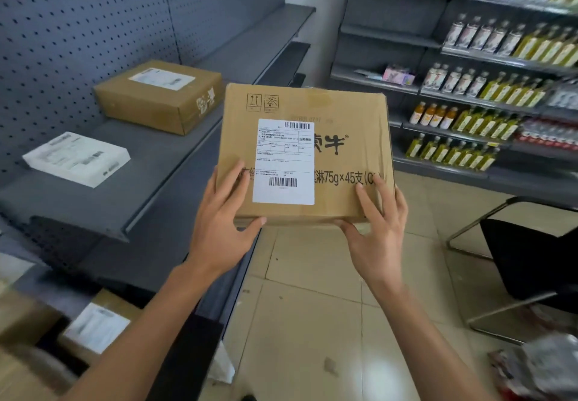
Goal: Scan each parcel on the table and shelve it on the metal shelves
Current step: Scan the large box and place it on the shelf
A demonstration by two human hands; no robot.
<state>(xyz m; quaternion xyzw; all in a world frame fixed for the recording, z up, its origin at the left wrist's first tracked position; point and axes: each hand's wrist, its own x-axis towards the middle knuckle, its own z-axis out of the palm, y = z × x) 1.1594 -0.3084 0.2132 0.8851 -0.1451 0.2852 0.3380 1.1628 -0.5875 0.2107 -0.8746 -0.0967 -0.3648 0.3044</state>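
Far left, a grey pegboard wall behind a grey metal shelf; on that shelf a flat white parcel with a printed label, lying near the front edge; behind it and to the right, well apart, a brown cardboard parcel with a white label on top, also lying flat. Lower left, blurred, more brown boxes on a lower level, one with a white label; not clear how many.

In the middle, held up in the air beside the shelf edge and over the tiled floor, a large cardboard box; broad face turned toward the camera, slightly tilted; on this face a white shipping label with two barcodes, black printed characters partly covered by it, and handling symbols in the top left corner. Left hand grasping the lower left corner of the box, fingers spread on the front face, thumb under the bottom edge; right hand grasping the lower right corner in the same way, fingers on the front, thumb below.

On the right, dark store shelving filled with rows of bottles, many yellow-green, some orange; lower right, a black chair with a metal frame; in the bottom right corner something grey and red, too blurred to tell.
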